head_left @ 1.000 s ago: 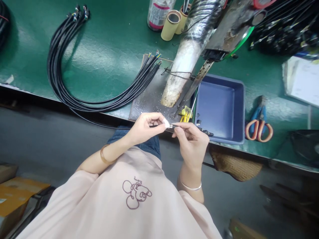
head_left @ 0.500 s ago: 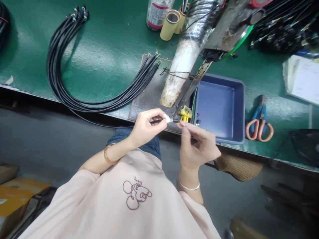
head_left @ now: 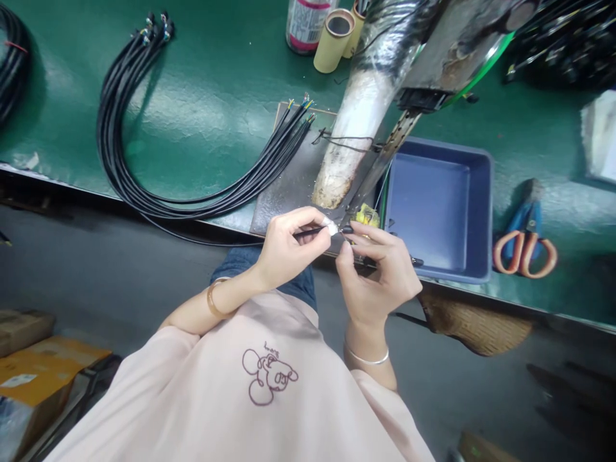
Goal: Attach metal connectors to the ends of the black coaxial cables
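Observation:
My left hand [head_left: 296,247] is closed in a pinch round a black cable [head_left: 308,232], near its stripped end. White wrapping covers a fingertip of that hand. Facing it, my right hand [head_left: 380,269] has its thumb and fingers closed about a thin wire [head_left: 343,236] at the cable end; a small dark piece shows by the index finger, too small to name. The cable runs left under a bundle of black cables [head_left: 113,138], whose coloured wire ends lie on a dark plate [head_left: 272,202]. Behind my right hand sits a yellow piece [head_left: 366,215] beside the machine's foot.
A machine arm wrapped in film [head_left: 349,135] slants down just beyond my hands. To the right are a blue tray [head_left: 428,212] and orange-handled pliers [head_left: 524,244]. A cardboard tube [head_left: 332,48] and a labelled bottle [head_left: 308,25] stand behind, on the green table [head_left: 206,83].
My right hand's fingers have shifted at the cable end, with the index finger now higher and the thumb lower. My left hand keeps its pinch. The view has swung slightly.

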Demonstrator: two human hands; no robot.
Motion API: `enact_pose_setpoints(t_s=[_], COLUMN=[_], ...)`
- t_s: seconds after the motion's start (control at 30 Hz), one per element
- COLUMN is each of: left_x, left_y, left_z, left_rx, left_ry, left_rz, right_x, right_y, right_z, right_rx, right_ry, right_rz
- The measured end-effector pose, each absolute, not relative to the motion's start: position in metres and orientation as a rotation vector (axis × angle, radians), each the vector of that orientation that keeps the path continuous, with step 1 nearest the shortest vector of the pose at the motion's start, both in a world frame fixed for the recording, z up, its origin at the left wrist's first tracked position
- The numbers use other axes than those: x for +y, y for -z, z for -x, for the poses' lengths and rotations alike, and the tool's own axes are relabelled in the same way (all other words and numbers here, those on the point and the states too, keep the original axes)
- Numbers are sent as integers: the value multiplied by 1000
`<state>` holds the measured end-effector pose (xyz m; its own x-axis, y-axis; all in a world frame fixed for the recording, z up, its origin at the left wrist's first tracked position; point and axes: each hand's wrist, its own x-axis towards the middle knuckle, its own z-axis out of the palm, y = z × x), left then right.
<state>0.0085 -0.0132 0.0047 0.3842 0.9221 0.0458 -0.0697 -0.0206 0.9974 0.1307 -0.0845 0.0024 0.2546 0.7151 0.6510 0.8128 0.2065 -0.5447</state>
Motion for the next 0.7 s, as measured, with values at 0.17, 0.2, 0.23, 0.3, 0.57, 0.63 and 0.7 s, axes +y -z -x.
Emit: enact_pose_setpoints(t_s=[0.17,0.2,0.23,0.3,0.57,0.63,0.7], left_x=[-12,-12,-12,-12,-12,-11,-10], left_y=[-5,-5,-4,-3,-1,-2,-2], left_z=[-8,-8,-7,-6,-5,-5,-4], left_rx=[861,858,855,851,876,857,822], left_ry=[-966,-961,-953,-926,-937,-990,-1053], left_rz=[-1351,-1344,-1335,-1322,-1432,-1504,-1602], right_x=[-85,-86,-87,-88,-85,-83,-82], right_y=[-4,-4,-3,-1,1,0,-2], right_z=[-131,-131,-131,-132,-134,-134,-134], right_rx=[-1488,-1494,-1502,-1523,-1510,-1511,-1507], right_ry=[119,114,106,86,97,111,128], right_rz=[1515,1514,1512,1512,1535,1534,1536])
